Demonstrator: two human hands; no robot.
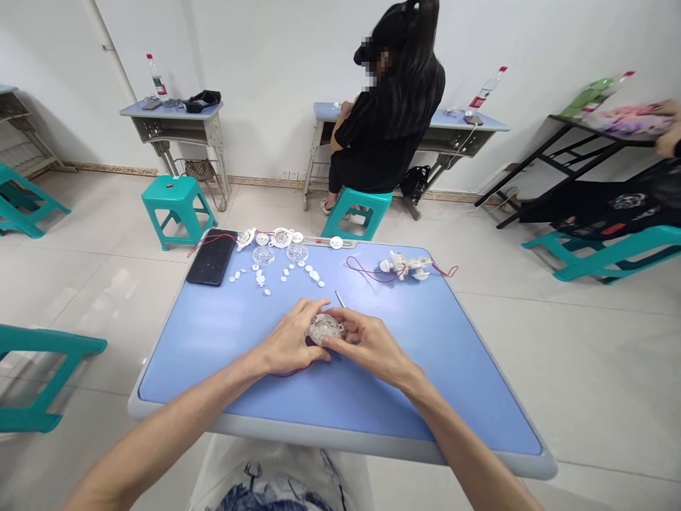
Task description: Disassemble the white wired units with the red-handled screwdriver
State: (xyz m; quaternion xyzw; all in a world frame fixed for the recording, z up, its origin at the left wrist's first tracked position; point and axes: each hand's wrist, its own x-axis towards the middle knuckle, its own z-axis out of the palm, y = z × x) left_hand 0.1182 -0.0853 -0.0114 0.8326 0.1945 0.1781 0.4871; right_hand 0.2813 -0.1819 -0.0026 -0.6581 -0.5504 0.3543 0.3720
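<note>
Over the middle of the blue table (pixel 213 355), both hands meet around a small round clear plastic housing (pixel 324 328). My left hand (pixel 290 341) curls round its left side with fingers closed on it. My right hand (pixel 367 344) pinches its right edge. A thin red wire (pixel 290 373) trails from under my left hand. Just beyond the hands lies a thin metal rod (pixel 340 299). Farther back sit several small white plastic parts (pixel 287 270) and clear round covers (pixel 264 255).
A black phone (pixel 211 257) lies at the table's far left. A white assembly with red wires (pixel 404 266) rests at the far right. A person in black sits on a teal stool (pixel 354 209) behind. Other teal stools (pixel 175 202) and desks (pixel 175 117) stand around.
</note>
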